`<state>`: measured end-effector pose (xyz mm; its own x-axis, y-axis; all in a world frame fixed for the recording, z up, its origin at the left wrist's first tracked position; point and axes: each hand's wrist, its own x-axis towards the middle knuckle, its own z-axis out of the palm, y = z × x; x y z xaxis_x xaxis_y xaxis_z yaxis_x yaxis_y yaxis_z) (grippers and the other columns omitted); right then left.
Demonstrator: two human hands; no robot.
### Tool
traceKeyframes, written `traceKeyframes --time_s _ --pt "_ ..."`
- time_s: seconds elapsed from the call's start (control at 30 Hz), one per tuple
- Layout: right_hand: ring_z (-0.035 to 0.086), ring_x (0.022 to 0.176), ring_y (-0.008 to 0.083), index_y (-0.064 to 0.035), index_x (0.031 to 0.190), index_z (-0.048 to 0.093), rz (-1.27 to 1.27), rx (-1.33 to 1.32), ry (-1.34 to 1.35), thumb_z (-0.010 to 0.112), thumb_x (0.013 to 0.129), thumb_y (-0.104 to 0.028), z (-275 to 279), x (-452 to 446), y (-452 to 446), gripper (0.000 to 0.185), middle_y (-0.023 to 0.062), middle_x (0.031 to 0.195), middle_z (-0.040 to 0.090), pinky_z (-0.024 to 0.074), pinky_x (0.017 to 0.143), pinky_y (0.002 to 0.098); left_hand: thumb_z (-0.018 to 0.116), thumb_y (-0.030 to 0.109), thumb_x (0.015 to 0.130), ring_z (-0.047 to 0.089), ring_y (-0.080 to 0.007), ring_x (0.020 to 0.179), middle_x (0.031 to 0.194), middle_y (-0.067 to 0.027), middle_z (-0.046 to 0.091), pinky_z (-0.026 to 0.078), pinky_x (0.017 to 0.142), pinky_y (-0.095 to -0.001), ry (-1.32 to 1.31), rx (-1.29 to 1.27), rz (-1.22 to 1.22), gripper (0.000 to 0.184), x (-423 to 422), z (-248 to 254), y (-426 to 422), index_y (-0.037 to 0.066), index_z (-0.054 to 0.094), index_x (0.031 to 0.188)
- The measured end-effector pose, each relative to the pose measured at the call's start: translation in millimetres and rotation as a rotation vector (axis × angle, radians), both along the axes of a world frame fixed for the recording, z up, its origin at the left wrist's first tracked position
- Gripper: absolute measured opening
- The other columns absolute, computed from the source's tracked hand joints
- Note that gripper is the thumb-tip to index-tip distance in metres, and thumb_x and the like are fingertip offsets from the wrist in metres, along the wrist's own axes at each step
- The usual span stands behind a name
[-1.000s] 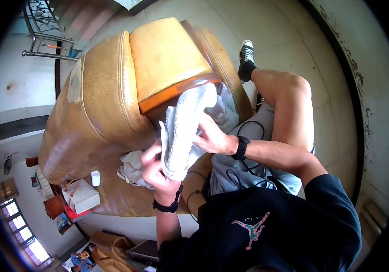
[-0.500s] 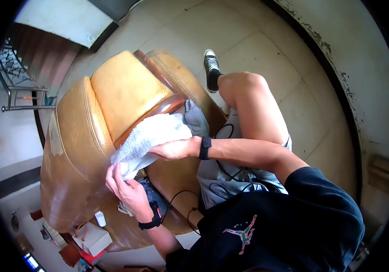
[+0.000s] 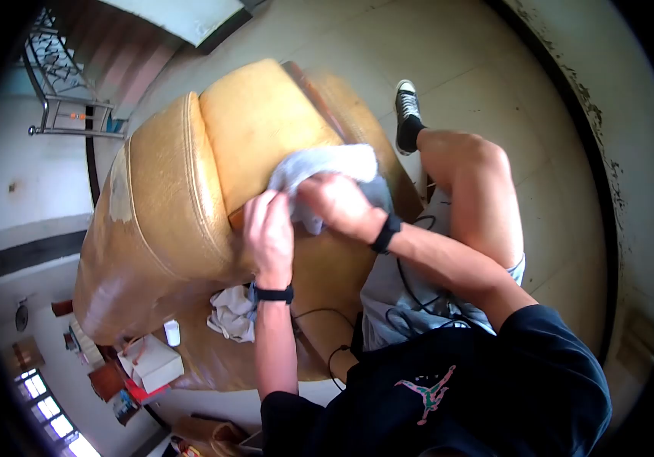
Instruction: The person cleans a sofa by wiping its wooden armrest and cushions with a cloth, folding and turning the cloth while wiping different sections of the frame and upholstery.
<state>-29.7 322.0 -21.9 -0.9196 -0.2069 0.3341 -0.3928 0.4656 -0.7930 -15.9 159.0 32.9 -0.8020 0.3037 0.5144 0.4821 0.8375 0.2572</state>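
White cloth (image 3: 332, 158) is bunching between both hands, in front of the sofa's padded armrest (image 3: 258, 114). The fingers of the left hand (image 3: 270, 240) are narrowing onto its near edge; those of the right hand (image 3: 336, 204) are curling into its folds, blurred, so how firmly they are gripping I cannot tell. If that pinch is only catching the fluffy surface, the edge could be slipping out and the layers skewing. Blue-grey cloth (image 3: 380, 192) is lying just beyond, near enough that a careless pull could be dragging it along. Wooden trim (image 3: 237, 219) is running close by the left fingertips, where knuckles could be knocking it. Farther out, a black cable (image 3: 321, 311) is trailing near the left forearm; a sweeping elbow could be snagging it. Crumpled off-white cloth (image 3: 232, 315) is resting apart on the leather.
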Motion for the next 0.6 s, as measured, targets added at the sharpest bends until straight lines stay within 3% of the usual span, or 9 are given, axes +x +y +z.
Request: traceKeyframes --time_s 0.13,0.27,0.37,0.6 --pt "0.069 0.076 0.037 -0.0045 0.09 0.068 0.019 -0.045 0.053 0.067 0.079 -0.006 -7 -4 5 0.011 0.0168 0.08 0.068 0.0578 0.068 0.0459 0.072 -0.006 0.086 0.067 -0.0324 0.091 0.098 -0.0135 0.07 0.056 0.081 -0.0422 -0.074 -0.005 -0.064 0.012 1 9 -3 -0.002 0.073 0.098" --pt "0.071 0.077 0.0348 -0.0031 0.093 0.066 0.15 0.005 0.072 0.063 0.083 -0.01 4 -4 -18 0.012 0.0149 0.083 0.069 0.0587 0.07 0.0452 0.071 -0.007 0.086 0.068 -0.0331 0.095 0.101 -0.0144 0.071 0.056 0.084 -0.0421 -0.094 -0.026 0.025 0.011 16 16 -28 -0.003 0.074 0.095" --pt "0.072 0.08 0.0351 -0.0024 0.092 0.065 0.182 0.007 0.071 0.059 0.086 -0.012 21 -4 -55 0.013 0.016 0.087 0.069 0.0597 0.071 0.0443 0.071 -0.009 0.085 0.068 -0.0343 0.089 0.099 -0.0148 0.071 0.056 0.081 -0.0425 -0.031 -0.047 0.125 0.012 23 14 -55 -0.004 0.074 0.095" --pt "0.069 0.079 0.0365 -0.0029 0.088 0.065 0.113 -0.02 0.025 0.063 0.084 -0.009 1 -1 -14 0.008 0.016 0.084 0.069 0.0575 0.073 0.0459 0.07 -0.009 0.085 0.069 -0.0328 0.09 0.099 -0.0146 0.072 0.057 0.08 -0.0413 -0.045 -0.005 0.005 0.012 8 1 -22 -0.003 0.074 0.095"
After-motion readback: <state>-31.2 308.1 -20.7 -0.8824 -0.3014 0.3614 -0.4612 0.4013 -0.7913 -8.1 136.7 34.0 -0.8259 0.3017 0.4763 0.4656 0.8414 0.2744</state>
